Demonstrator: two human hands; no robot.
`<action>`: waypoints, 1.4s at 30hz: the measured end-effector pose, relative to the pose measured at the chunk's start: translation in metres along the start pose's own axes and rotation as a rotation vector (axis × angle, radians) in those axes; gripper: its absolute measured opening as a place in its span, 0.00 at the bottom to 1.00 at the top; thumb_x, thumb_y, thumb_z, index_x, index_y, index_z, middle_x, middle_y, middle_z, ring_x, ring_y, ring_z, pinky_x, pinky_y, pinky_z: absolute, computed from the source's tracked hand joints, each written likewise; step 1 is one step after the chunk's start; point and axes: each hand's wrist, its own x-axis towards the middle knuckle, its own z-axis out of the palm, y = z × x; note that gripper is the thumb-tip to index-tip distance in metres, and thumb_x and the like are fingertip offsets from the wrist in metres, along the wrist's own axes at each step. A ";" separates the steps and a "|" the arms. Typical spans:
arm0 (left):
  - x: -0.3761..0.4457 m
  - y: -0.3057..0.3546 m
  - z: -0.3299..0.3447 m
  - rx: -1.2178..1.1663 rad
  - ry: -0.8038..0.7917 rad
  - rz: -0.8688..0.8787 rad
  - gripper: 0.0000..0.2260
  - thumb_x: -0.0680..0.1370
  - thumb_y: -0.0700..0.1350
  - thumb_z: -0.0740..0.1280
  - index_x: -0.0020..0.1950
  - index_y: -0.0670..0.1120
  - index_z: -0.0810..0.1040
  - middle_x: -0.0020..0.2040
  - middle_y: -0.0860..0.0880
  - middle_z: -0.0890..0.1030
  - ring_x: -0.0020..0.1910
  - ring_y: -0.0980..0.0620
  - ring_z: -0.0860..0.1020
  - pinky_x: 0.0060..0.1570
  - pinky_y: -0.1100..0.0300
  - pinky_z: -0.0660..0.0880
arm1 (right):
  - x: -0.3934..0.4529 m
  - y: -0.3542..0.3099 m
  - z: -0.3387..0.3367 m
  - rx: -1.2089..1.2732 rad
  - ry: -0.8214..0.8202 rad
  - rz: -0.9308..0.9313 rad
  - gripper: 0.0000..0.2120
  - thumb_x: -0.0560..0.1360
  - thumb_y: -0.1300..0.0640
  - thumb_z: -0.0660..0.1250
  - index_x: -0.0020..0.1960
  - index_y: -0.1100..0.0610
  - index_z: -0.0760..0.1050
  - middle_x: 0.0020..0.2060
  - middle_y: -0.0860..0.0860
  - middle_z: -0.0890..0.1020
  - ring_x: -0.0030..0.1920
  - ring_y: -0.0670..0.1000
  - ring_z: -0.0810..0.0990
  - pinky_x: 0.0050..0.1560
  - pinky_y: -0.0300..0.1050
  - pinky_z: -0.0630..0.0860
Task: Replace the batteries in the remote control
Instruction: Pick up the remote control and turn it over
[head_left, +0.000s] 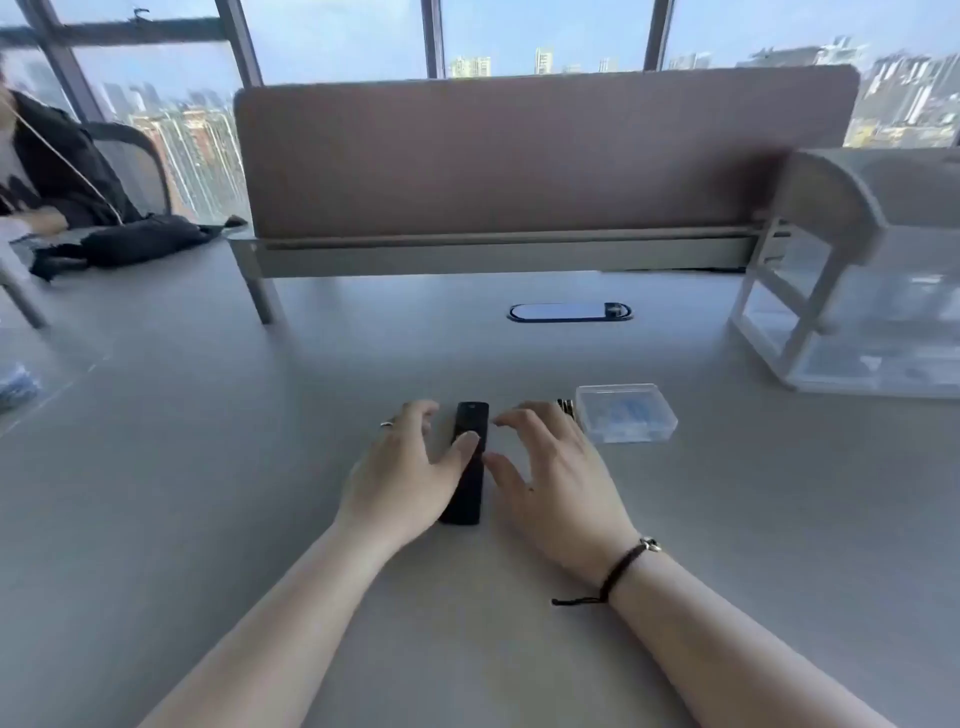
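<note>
Head view, looking down along two bare forearms to a pale grey surface. A slim black remote control is seen lying flat, lengthwise away from the viewer, between the two hands. The left hand is spread loosely, its thumb resting across the remote's middle while the other fingers curl just to the remote's left; nothing is gripped. The right hand is likewise released, its fingertips hovering just right of the remote's far end and its thumb near the remote's side, though contact cannot be confirmed. A black cord bracelet is worn on the right wrist.

Just beyond the right fingers, a few dark batteries are partly hidden (their count cannot be told), and touching or nearly touching them on the far side sits a clear plastic box with something bluish inside.

The task is judged to be at its start, with the remote apparently closed. Risks from here: the smooth, narrow body could slip from a one-sided pinch and skid across the surface; the loose batteries could be knocked rolling by the right hand's back; a cover forced the wrong way could jam.
</note>
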 end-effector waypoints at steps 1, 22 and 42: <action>-0.004 0.002 -0.001 0.074 -0.027 -0.019 0.28 0.73 0.66 0.64 0.68 0.54 0.68 0.59 0.53 0.78 0.59 0.48 0.77 0.54 0.53 0.72 | -0.002 0.001 0.000 -0.037 -0.005 -0.030 0.14 0.75 0.53 0.69 0.58 0.56 0.77 0.54 0.54 0.80 0.54 0.59 0.80 0.52 0.52 0.78; 0.001 0.019 0.005 -0.752 -0.067 -0.281 0.21 0.72 0.51 0.70 0.63 0.54 0.69 0.35 0.47 0.82 0.33 0.49 0.80 0.37 0.51 0.77 | 0.005 0.015 -0.001 0.305 -0.155 0.243 0.18 0.76 0.38 0.63 0.61 0.46 0.77 0.42 0.44 0.84 0.41 0.43 0.80 0.47 0.45 0.79; -0.031 0.041 0.015 -1.118 -0.499 -0.185 0.22 0.81 0.54 0.60 0.57 0.35 0.77 0.36 0.42 0.77 0.25 0.52 0.70 0.25 0.61 0.58 | 0.006 0.002 -0.023 0.926 -0.184 0.305 0.12 0.82 0.54 0.60 0.41 0.54 0.74 0.26 0.49 0.75 0.22 0.47 0.74 0.27 0.37 0.67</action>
